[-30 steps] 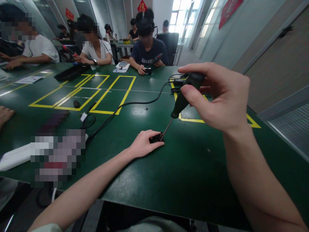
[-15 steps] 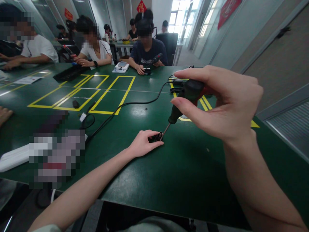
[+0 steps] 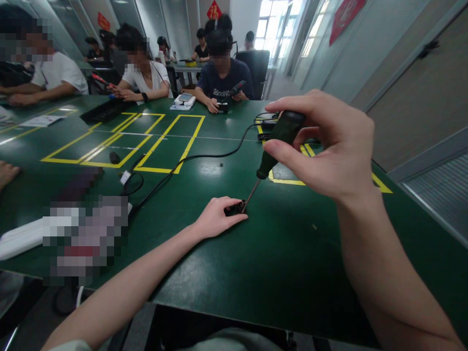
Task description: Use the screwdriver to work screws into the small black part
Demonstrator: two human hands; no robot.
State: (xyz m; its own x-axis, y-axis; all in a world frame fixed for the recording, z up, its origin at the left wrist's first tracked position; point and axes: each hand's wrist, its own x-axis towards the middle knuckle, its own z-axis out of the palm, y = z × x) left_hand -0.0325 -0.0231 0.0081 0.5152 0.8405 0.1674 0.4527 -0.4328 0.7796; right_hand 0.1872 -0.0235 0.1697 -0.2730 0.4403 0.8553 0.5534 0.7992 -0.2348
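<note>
Right hand on a dark green-handled metal screwdriver, left hand on a small blackish part w/ a shiny tube-like end

So rn the right thumb and fingers grip the screwdriver's handle up high, w/ its thin shaft slanting down to the part (can't tell if the tip's actually seated, too small tbh). Left thumb and index pinch the part low at the glossy dark green table, approx. mid-table in front of the wearer. Long thin black cable runs behind the left hand, plus yellow tape rectangles further back. Person in a navy T-shirt sits opposite, holding a dark handheld tool.
</note>
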